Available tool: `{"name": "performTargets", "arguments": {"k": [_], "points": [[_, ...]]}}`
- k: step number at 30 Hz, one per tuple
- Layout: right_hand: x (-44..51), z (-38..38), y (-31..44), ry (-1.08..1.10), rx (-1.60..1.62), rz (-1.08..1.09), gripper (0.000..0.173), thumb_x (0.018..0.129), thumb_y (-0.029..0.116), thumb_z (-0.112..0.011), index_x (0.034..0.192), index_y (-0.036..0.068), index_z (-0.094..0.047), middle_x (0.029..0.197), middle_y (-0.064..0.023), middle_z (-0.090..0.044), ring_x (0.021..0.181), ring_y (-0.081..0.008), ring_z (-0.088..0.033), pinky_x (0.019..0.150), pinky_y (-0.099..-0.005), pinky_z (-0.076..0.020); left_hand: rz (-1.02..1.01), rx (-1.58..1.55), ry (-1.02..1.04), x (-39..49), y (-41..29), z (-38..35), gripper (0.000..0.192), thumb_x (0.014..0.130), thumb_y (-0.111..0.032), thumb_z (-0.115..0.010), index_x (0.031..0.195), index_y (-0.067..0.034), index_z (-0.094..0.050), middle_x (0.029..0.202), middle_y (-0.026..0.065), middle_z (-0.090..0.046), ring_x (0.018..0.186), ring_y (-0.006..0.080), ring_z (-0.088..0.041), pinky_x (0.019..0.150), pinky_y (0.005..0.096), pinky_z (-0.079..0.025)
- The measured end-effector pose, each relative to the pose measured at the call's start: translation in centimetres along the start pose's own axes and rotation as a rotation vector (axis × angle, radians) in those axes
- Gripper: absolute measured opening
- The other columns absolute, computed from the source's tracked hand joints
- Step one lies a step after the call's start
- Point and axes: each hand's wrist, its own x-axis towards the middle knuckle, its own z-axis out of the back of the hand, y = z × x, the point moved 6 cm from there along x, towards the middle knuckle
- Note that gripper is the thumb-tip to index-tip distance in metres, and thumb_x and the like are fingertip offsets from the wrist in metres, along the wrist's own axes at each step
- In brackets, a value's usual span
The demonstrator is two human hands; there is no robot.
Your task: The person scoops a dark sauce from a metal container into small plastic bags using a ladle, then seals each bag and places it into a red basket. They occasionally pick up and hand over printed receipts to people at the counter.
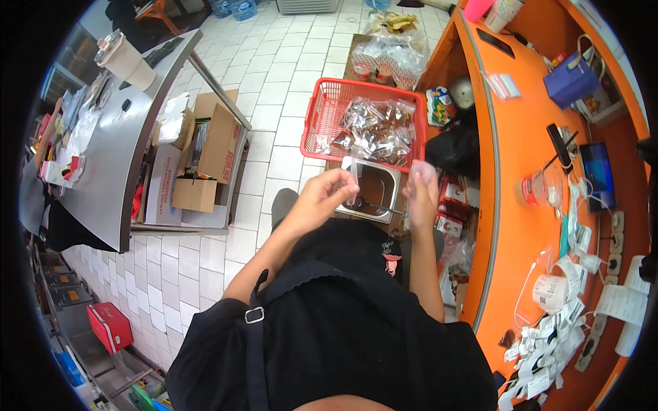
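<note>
My left hand [329, 194] pinches a small clear plastic bag [354, 172] between thumb and fingers. In my right hand [422, 192] is more clear plastic [424, 170], probably a stack of bags. Below and between the hands stands a rectangular stainless-steel pan [395, 179] with dark brown content and a metal ladle [384, 208] in it. Just beyond, a red plastic basket [321, 123] holds several tied clear bags of dark brown liquid [380, 126].
An orange counter [506, 154] runs along the right, bearing a plastic cup [537, 187] and curled receipts. To the left is a steel table [118, 149] with cardboard boxes [218, 144] beneath. A person's arm [46, 131] shows at the far left.
</note>
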Motion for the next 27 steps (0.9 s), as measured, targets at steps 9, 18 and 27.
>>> {"name": "performTargets", "arguments": {"k": [9,18,27], "points": [[-5.0,-5.1,4.2,0.486,-0.659,0.569,0.014,0.079,0.001,-0.063,0.093,-0.002,-0.064,0.081,-0.0107,-0.067,0.068,-0.0183,-0.063,0.063,-0.028,-0.0484,-0.201,0.533,0.078,0.2,-0.8,-2.1,0.014,0.086,-0.011,-0.066,0.093,0.001,-0.062,0.075,0.008,-0.06,0.068,0.0143,-0.058,0.062,0.0277,-0.047],[-8.0,-4.6,0.8,0.339,-0.895,0.475,0.018,0.079,0.016,-0.064,0.079,0.001,-0.054,0.072,-0.0198,-0.061,0.069,-0.0396,-0.06,0.059,-0.0458,-0.0458,-0.142,0.734,-0.017,0.4,3.0,-1.7,0.014,0.083,-0.008,-0.056,0.081,0.001,-0.046,0.071,0.0204,-0.053,0.066,0.0378,-0.054,0.061,0.0377,-0.044],[-8.4,2.4,-12.4,0.288,-0.244,-0.301,0.029,0.089,0.029,-0.062,0.083,0.0,-0.062,0.057,-0.001,-0.049,0.05,-0.0088,-0.046,0.046,-0.0275,-0.0372,-0.39,1.021,0.294,-4.1,4.1,-4.5,0.013,0.076,-0.016,-0.07,0.076,-0.006,-0.062,0.082,0.005,-0.052,0.083,0.0262,-0.051,0.074,0.0384,-0.042]]}}
